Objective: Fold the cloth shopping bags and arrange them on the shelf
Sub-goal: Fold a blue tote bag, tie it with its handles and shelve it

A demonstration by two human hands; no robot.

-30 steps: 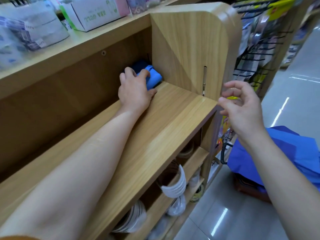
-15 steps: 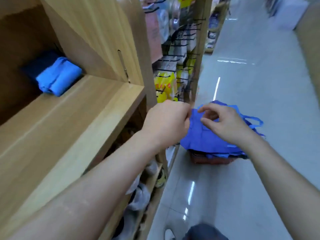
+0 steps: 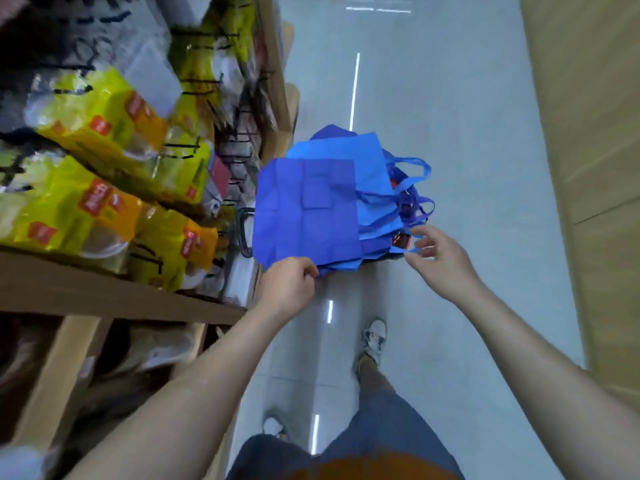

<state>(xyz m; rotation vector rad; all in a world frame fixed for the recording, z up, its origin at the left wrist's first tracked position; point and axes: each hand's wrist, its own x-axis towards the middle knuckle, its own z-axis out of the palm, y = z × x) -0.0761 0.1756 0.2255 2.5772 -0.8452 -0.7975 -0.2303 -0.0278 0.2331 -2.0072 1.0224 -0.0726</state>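
**Lifting the next bag off the pile**

Head view: the left hand (image 3: 289, 284) is clamped on the near corner of the top bag (image 3: 304, 209). This bag lies on the stack of bags (image 3: 375, 181), heaped over a basket (image 3: 402, 241) on the floor (image 3: 450, 133) beside the shelf (image 3: 104, 292). The right hand (image 3: 441, 263) has its fingers (image 3: 429, 233) curled round a handle strap (image 3: 414, 250) (perhaps a lower bag's). Pulling both could drag several bags onto the floor.

The person wears blue jeans (image 3: 384, 424), an orange top (image 3: 374, 470) at the lower edge, and pale lace-up sneakers (image 3: 375, 337); both forearms (image 3: 207, 375) are bare.
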